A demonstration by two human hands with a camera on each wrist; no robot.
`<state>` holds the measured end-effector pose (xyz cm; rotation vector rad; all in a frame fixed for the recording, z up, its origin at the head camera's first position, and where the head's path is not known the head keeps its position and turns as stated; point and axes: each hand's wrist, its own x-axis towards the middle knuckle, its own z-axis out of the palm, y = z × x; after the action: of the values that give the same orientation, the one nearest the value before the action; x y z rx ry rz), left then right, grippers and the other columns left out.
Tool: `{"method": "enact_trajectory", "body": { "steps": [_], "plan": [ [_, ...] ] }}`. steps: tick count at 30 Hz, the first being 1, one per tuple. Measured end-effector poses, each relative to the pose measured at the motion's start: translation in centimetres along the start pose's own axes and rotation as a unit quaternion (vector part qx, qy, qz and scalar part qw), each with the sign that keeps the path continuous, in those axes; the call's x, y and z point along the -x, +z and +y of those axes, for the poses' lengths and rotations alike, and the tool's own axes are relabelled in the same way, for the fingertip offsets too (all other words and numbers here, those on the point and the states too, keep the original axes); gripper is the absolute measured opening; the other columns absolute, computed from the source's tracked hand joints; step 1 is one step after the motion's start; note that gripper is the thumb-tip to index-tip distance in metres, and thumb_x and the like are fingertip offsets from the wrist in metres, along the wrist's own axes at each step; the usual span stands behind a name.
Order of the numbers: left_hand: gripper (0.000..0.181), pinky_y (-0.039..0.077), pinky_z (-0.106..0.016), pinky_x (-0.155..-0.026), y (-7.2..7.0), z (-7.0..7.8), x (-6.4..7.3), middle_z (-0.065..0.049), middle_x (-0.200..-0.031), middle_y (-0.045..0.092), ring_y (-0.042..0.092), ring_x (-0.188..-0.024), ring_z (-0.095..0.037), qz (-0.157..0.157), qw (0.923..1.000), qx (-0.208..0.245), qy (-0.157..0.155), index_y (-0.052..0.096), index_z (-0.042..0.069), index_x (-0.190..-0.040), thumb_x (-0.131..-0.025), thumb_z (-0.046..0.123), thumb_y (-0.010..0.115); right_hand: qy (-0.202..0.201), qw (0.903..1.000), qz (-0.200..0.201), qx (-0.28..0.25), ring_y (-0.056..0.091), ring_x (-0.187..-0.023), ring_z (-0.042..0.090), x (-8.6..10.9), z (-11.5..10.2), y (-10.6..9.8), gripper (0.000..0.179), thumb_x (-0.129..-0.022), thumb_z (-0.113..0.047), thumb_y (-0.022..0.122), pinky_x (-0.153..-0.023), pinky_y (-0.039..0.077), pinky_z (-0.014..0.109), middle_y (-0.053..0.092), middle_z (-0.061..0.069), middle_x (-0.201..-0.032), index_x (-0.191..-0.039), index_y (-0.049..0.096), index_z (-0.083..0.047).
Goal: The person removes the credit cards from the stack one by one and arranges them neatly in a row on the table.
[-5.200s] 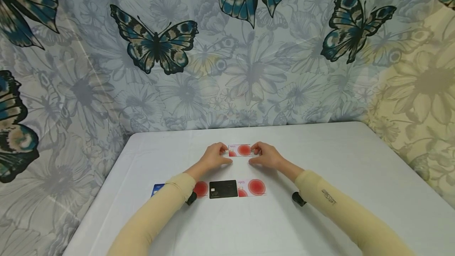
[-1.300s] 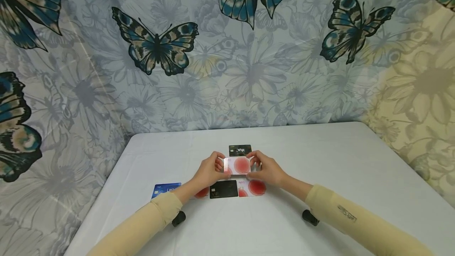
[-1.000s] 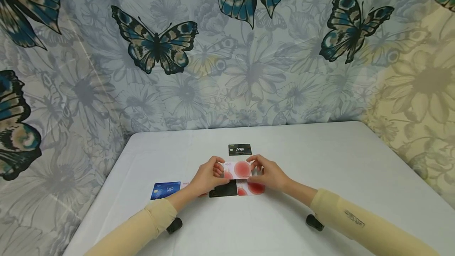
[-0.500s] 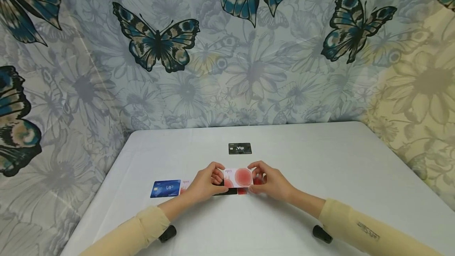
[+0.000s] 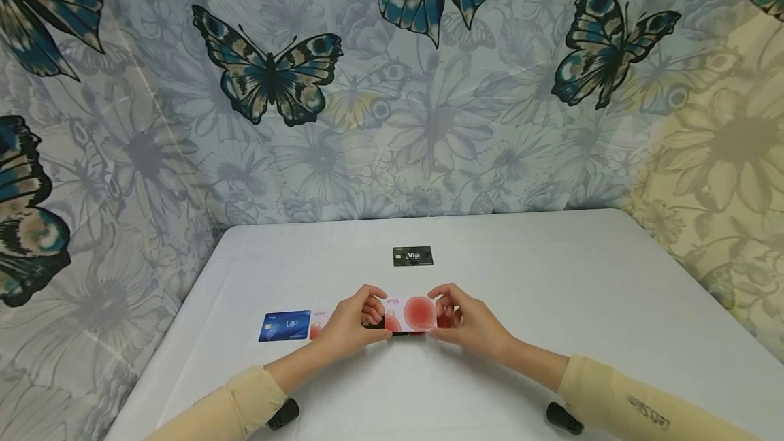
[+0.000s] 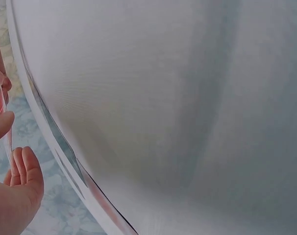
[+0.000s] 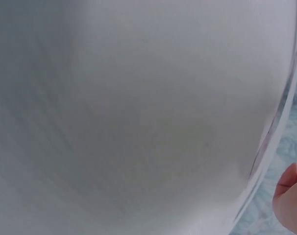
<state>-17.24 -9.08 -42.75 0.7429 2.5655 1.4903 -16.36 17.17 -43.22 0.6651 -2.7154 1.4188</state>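
Observation:
Both hands hold a pink-and-white card with red circles (image 5: 410,314) between them, raised over the row of cards. My left hand (image 5: 348,320) pinches its left edge with thumb and fingers; my right hand (image 5: 474,320) pinches the right edge. In the left wrist view the card (image 6: 10,137) shows nearly edge-on beside the left hand (image 6: 16,200). Part of the right hand (image 7: 291,200) shows in the right wrist view. Behind the held card, a black card (image 5: 373,324) and another red-circle card are mostly hidden.
At the row's left end lies a blue VIP card (image 5: 284,326), beside a pink card (image 5: 318,322) partly covered by the left hand. A black Vip card (image 5: 413,256) lies farther back on the white table (image 5: 551,278). A patterned butterfly cloth (image 5: 429,121) hangs behind.
The pink card has been lifted off the back spot, uncovering the black Vip card. Both hands have brought it toward the person, over the row.

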Motion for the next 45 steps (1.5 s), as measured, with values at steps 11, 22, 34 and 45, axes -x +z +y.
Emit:
{"method": "enact_trajectory", "body": {
  "steps": [11, 22, 34, 45],
  "plan": [
    [0.054, 0.051, -0.021, -0.074, 0.5, 0.2, 0.5, 0.0, -0.088, 0.058, 0.058, -0.077, -0.013, -0.003, 0.9999, -0.011, 0.004, 0.054, 0.004, -0.118, -0.073, 0.006, 0.085, -0.021, 0.9997, 0.007, -0.009, 0.056, -0.077, 0.022, 1.0, 0.3, 0.0, 0.054, -0.073, -0.013, 0.087, -0.069, 0.049, 0.026, 0.062, -0.004, -0.089, -0.119, 0.058, -0.012],
    [0.055, 0.051, -0.021, -0.074, 0.6, 0.5, 0.6, 0.001, -0.088, 0.059, 0.059, -0.078, -0.014, -0.009, 0.9999, 0.004, -0.001, 0.056, 0.002, -0.12, -0.073, 0.005, 0.085, -0.028, 0.9995, 0.012, 0.003, 0.055, -0.078, 0.019, 1.3, 0.7, -0.1, 0.053, -0.073, -0.017, 0.087, -0.068, 0.047, 0.025, 0.062, -0.004, -0.089, -0.118, 0.06, -0.013],
    [0.055, 0.051, -0.022, -0.073, 1.1, 0.1, 0.3, 0.002, -0.087, 0.059, 0.059, -0.078, -0.012, -0.02, 0.9997, -0.005, 0.01, 0.058, 0.001, -0.119, -0.073, 0.009, 0.086, -0.043, 0.999, 0.005, -0.005, 0.056, -0.077, 0.019, 1.5, 1.2, -0.6, 0.052, -0.074, -0.02, 0.087, -0.067, 0.046, 0.026, 0.063, -0.004, -0.087, -0.118, 0.06, -0.013],
    [0.052, 0.05, -0.021, -0.075, 2.2, 0.4, -1.5, 0.003, -0.089, 0.058, 0.055, -0.079, -0.011, -0.046, 0.9987, -0.019, 0.004, 0.058, 0.003, -0.116, -0.074, 0.013, 0.086, -0.026, 0.9994, -0.018, 0.01, 0.054, -0.079, 0.019, 1.8, 2.3, -2.3, 0.053, -0.076, -0.026, 0.085, -0.069, 0.045, 0.026, 0.062, -0.004, -0.088, -0.121, 0.06, -0.015]
  ]
}}
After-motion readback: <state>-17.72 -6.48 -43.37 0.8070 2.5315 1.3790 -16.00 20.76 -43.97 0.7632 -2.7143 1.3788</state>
